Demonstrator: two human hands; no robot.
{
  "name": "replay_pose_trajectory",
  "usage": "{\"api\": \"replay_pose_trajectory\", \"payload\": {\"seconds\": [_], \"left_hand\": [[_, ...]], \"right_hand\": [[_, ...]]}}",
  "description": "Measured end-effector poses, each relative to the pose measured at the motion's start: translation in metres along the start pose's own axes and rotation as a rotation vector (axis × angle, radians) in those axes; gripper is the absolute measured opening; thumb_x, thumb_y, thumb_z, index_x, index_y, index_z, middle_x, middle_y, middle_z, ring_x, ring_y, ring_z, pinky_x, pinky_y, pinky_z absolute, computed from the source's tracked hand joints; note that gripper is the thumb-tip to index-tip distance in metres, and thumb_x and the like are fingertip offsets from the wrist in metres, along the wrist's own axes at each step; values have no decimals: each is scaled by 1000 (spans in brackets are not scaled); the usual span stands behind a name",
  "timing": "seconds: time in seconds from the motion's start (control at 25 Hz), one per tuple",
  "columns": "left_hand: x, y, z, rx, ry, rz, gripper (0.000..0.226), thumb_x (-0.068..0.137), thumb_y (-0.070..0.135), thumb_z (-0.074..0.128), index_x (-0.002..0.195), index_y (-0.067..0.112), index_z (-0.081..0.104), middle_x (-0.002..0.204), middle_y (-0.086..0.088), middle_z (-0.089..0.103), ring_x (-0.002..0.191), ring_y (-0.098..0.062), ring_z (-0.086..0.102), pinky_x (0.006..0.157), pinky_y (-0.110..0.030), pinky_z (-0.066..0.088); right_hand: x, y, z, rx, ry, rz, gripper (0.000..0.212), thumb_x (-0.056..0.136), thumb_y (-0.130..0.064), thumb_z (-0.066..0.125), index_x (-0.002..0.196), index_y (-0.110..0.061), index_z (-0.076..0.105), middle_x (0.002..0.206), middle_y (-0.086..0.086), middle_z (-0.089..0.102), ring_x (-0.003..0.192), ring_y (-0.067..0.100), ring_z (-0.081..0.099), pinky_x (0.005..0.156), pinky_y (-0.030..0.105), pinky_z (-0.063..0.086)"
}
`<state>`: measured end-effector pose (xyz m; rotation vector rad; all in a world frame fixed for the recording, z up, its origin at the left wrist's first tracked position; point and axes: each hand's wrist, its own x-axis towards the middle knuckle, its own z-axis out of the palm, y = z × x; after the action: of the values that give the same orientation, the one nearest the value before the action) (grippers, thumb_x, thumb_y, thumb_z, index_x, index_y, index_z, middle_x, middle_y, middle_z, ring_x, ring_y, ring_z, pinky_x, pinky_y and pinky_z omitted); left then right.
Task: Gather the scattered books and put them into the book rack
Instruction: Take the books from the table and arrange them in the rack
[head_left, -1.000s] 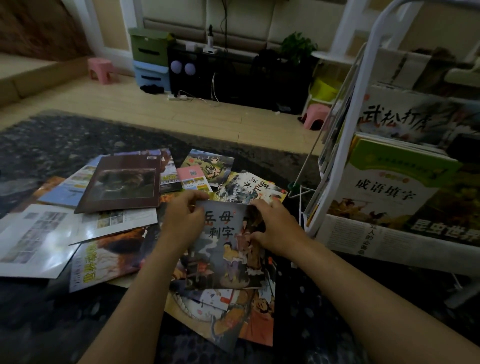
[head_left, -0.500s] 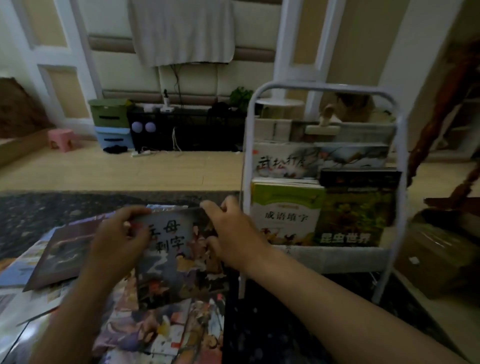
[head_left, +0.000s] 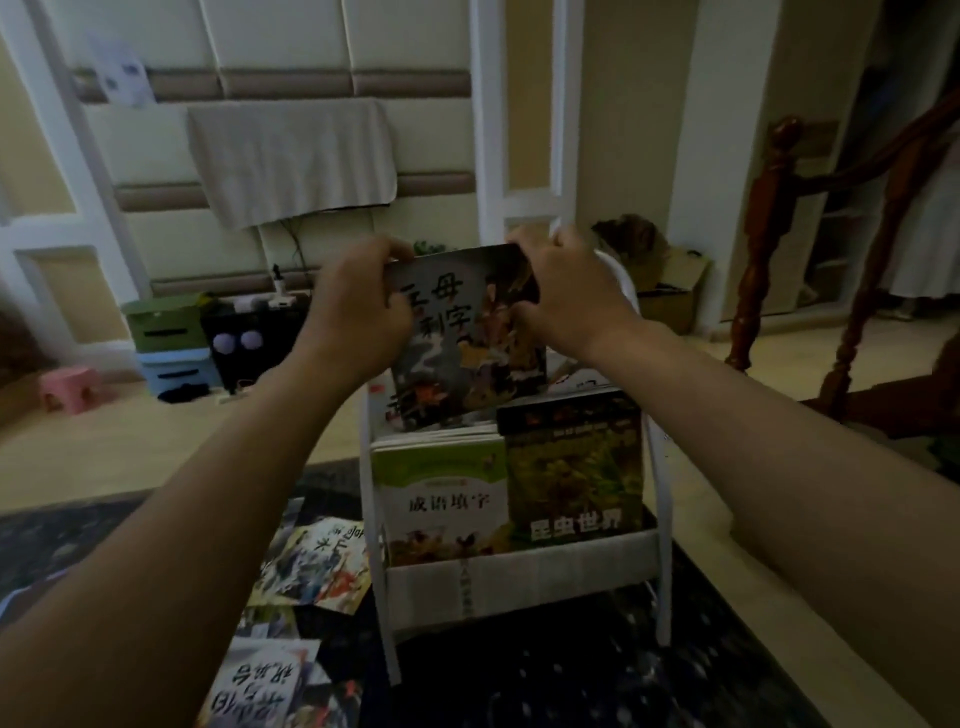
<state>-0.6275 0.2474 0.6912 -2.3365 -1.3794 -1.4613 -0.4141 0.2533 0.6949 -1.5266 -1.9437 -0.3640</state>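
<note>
Scattered books (head_left: 311, 566) are lying on the rug (head_left: 571, 675), lower left. The left hand (head_left: 358, 306) and right hand (head_left: 566, 296) are pinching the top corners of the illustrated book (head_left: 462, 338), lowering it into the book rack (head_left: 571, 564), apparently behind the shelved books (head_left: 441, 499). Snagging them could buckle it. Half a second ago it was hovering left of the rack.

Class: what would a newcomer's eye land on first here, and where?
The left hand and right hand hold a dark book by its top corners, centre, at the white rack. Below, a green book and a yellow-green book stand side by side in its lower pocket. Loose books lie on the rug, lower left.
</note>
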Motion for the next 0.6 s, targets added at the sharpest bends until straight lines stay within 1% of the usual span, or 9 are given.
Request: {"api": "replay_pose_trajectory", "payload": {"seconds": [0.04, 0.12, 0.2, 0.24, 0.28, 0.36, 0.48, 0.56, 0.6], "left_hand": [[9, 9, 11, 15, -47, 24, 45, 82, -3, 63, 125, 8, 55, 112, -8, 58, 102, -20, 56, 74, -17, 46], [24, 19, 33, 57, -156, 83, 57, 76, 0, 71, 128, 11, 52, 116, -8, 55, 105, -21, 54, 77, -19, 45], [33, 23, 55, 119, -255, 145, 64, 76, 7, 76, 133, 13, 48, 120, -6, 50, 107, -21, 51, 82, -18, 43], [36, 21, 66, 151, -309, 177, 69, 77, 12, 78, 137, 13, 45, 125, -8, 48, 111, -24, 50, 88, -22, 45], [37, 19, 77, 195, -367, 207, 74, 78, 16, 78, 141, 14, 40, 130, -10, 46, 116, -27, 49, 95, -31, 46], [37, 10, 98, 322, -476, 244, 85, 80, 20, 77, 149, 14, 29, 135, -13, 42, 119, -32, 48, 101, -43, 45], [36, -4, 119, 466, -569, 303, 90, 86, 19, 71, 155, 15, 13, 144, -14, 32, 119, -38, 50, 98, -48, 47], [34, -8, 127, 517, -636, 307, 88, 89, 12, 66, 156, 15, 9, 153, -19, 23, 124, -40, 47, 100, -47, 46], [31, -9, 130, 520, -657, 311, 86, 90, 11, 65, 156, 14, 11, 154, -20, 21, 125, -39, 47, 101, -45, 46]], "right_hand": [[3, 14, -3, -14, 18, 9, 57, 87, -16, 71, 137, -15, 43, 127, 18, 43, 102, 38, 56, 86, 42, 51], [6, 40, -3, -35, 45, 26, 58, 87, -13, 71, 137, -14, 42, 127, 19, 42, 97, 39, 58, 85, 47, 53], [6, 66, 3, -67, 42, 60, 59, 87, -10, 70, 138, -12, 40, 129, 21, 40, 94, 40, 59, 81, 45, 54], [4, 78, 8, -83, 42, 76, 58, 88, -8, 70, 138, -11, 40, 130, 21, 39, 92, 40, 59, 77, 42, 52], [1, 88, 13, -99, 46, 83, 56, 88, -6, 69, 137, -10, 41, 130, 21, 38, 91, 40, 60, 75, 41, 52], [-6, 103, 26, -128, 64, 78, 53, 89, -3, 66, 136, -8, 41, 130, 21, 37, 90, 40, 60, 72, 43, 53], [-14, 117, 47, -221, 59, 34, 51, 88, 1, 63, 135, -2, 43, 127, 26, 41, 85, 40, 59, 62, 40, 47], [-18, 124, 60, -326, 71, -23, 44, 83, 3, 67, 124, 2, 52, 116, 27, 48, 88, 40, 56, 62, 42, 48], [-20, 127, 65, -387, 89, -55, 40, 81, 3, 68, 118, 3, 56, 111, 27, 52, 90, 41, 56, 64, 45, 50]]}}
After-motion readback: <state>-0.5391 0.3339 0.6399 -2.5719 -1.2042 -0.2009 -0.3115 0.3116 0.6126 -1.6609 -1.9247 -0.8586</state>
